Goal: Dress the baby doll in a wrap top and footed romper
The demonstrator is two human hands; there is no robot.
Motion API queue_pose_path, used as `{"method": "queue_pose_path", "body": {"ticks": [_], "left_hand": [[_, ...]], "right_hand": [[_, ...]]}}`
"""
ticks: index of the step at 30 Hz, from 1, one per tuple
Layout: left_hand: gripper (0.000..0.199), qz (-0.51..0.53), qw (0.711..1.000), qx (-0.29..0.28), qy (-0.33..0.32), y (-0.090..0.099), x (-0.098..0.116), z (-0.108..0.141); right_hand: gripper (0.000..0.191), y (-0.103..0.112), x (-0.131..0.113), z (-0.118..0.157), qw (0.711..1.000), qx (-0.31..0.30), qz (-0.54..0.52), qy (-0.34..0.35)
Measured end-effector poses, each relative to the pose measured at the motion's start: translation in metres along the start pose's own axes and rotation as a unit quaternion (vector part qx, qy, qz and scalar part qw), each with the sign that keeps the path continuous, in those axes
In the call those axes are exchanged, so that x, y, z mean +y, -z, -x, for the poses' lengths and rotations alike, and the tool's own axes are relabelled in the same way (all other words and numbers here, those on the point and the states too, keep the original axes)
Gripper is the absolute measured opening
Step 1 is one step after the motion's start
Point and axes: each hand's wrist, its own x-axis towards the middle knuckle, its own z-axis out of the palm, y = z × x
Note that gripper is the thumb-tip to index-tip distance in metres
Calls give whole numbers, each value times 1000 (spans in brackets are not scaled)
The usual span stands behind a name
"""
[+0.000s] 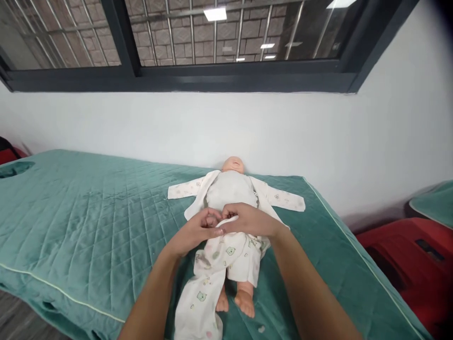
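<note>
A baby doll point(233, 164) lies on its back on a green quilted bed cover point(106, 212), its head by the wall and its bare feet towards me. It wears a white printed jacket point(288, 198), spread open with both sleeves stretched out, over a pale top point(231, 189). White baby pants point(230, 250) with small green animal prints cover its hips. One pant leg trails loose beside the feet. At the waistband, my left hand point(198, 229) and my right hand point(249, 220) meet with curled fingers pinching the cloth. The fingers partly hide the waistband.
Behind the bed is a white wall point(141, 123) under a dark-framed window point(212, 80) with metal bars outside. A red plastic piece of furniture point(406, 264) stands to the right of the bed. Another red object point(9, 153) shows at the far left.
</note>
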Motion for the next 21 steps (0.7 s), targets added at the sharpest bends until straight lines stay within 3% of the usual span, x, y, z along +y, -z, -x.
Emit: {"method": "queue_pose_path", "body": {"ticks": [4, 6, 13, 16, 21], "left_hand": [[39, 42, 997, -64, -9, -1, -4, -6], [35, 55, 996, -63, -9, -4, -7, -7], [39, 185, 978, 92, -9, -12, -24, -3], [46, 216, 970, 110, -10, -11, -28, -4], [42, 218, 965, 146, -19, -12, -29, -8]], "right_hand": [[34, -2, 7, 4, 991, 94, -93, 24], [35, -7, 8, 1, 981, 136, -135, 16], [35, -28, 16, -9, 947, 186, -260, -26], [34, -29, 15, -5, 937, 163, -310, -20], [43, -31, 17, -3, 934, 51, -355, 17]]}}
